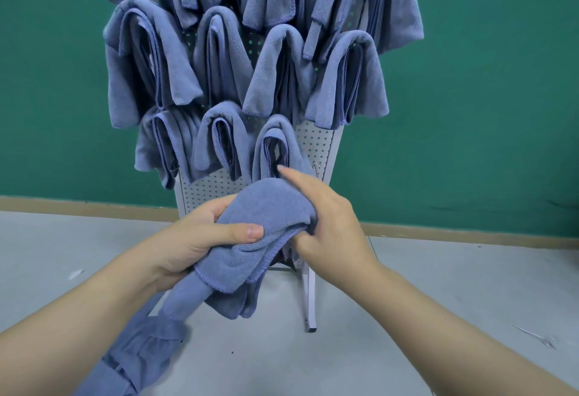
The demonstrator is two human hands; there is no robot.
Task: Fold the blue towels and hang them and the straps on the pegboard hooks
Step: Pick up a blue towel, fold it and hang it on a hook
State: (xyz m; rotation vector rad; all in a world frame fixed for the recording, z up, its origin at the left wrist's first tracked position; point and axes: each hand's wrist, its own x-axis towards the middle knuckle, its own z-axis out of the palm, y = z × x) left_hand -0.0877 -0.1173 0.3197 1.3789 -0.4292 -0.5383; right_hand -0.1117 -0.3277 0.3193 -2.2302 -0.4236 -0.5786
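Folded towel (pixel 250 232): gripped by left hand (pixel 194 239) and right hand (pixel 326 223) below pegboard (pixel 316 145); keep folds pinched, drape evenly over free hook.

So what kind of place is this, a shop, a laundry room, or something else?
Probably a plain workroom or staged practice area, not a home. A freestanding white pegboard crowded with hanging blue towels stands on a bare grey floor against a plain green wall.
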